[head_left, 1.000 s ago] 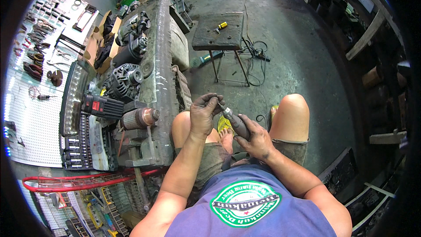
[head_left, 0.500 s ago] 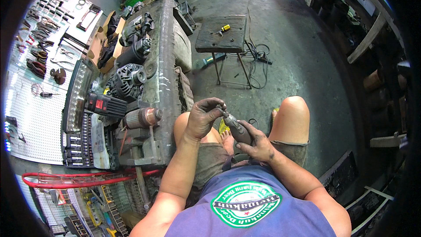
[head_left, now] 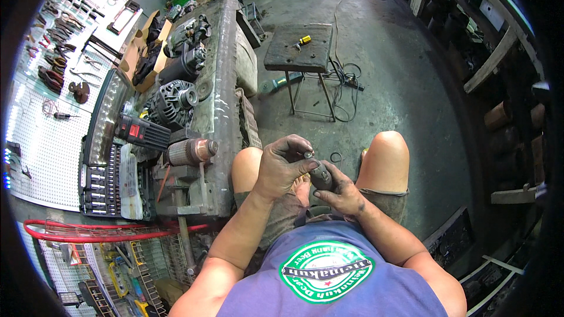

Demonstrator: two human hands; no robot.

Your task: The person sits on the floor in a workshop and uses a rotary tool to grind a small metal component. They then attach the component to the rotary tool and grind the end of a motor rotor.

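Item, left hand: fingers drawn narrow about a small metal tip, skin smudged dark.
Item, right hand: fingers wrapped round the body of a grey handheld tool, rounded, smooth-looking, held above the lap between the knees.
State of work: we find the tool taken up and both hands engaged at it; whether the tip is seated or loose we cannot tell, so what is left stays open.
Item, surface, at the left: worn grey, scuffed with pale marks.
On its near end, an armature, cylindrical, ribbed, copper-coloured at one end, untouched; behind it, an alternator, finned metal casing, round pulley.
Item, stool, ahead: dark, scarred square top, thin legs, bearing a yellow-handled screwdriver.
Item, pegboard, far left: white, perforated.
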